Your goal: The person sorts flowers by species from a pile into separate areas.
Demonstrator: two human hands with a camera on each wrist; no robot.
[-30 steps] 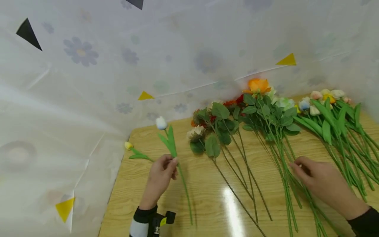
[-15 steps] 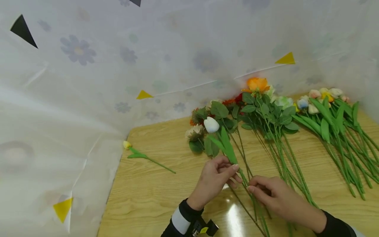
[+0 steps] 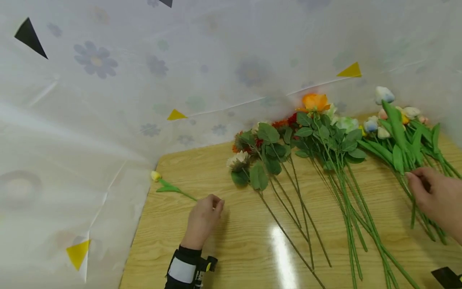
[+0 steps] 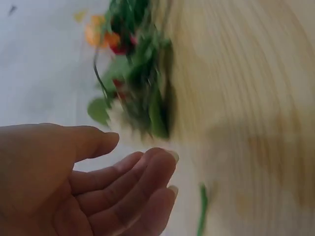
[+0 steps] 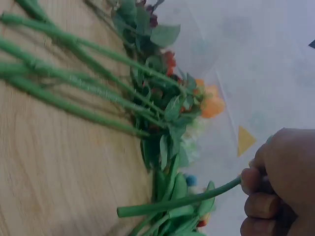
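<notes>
My right hand point(image 3: 433, 196) grips the green stem of a white tulip point(image 3: 383, 95) and holds it tilted above the tulip pile point(image 3: 415, 140) at the right of the table. In the right wrist view the fingers point(image 5: 261, 182) curl round that stem point(image 5: 177, 201). My left hand point(image 3: 203, 216) rests on the wooden table point(image 3: 216, 257) at the left, fingers loosely curled and holding nothing point(image 4: 123, 187). It lies over the stem end of a small yellow tulip point(image 3: 156, 176) lying there. A bit of green stem point(image 4: 202, 211) shows just below its fingertips.
A bunch of orange and white roses point(image 3: 325, 132) and a bunch of red and cream flowers point(image 3: 256, 148) lie in the middle, stems toward me. A white flower-print sheet point(image 3: 108, 100) walls the back and left. Black gear point(image 3: 447, 277) shows at the bottom right corner.
The white tulip passed from my left hand to my right, which carried it right over the tulip pile. My left hand went back left to the yellow tulip's stem.
</notes>
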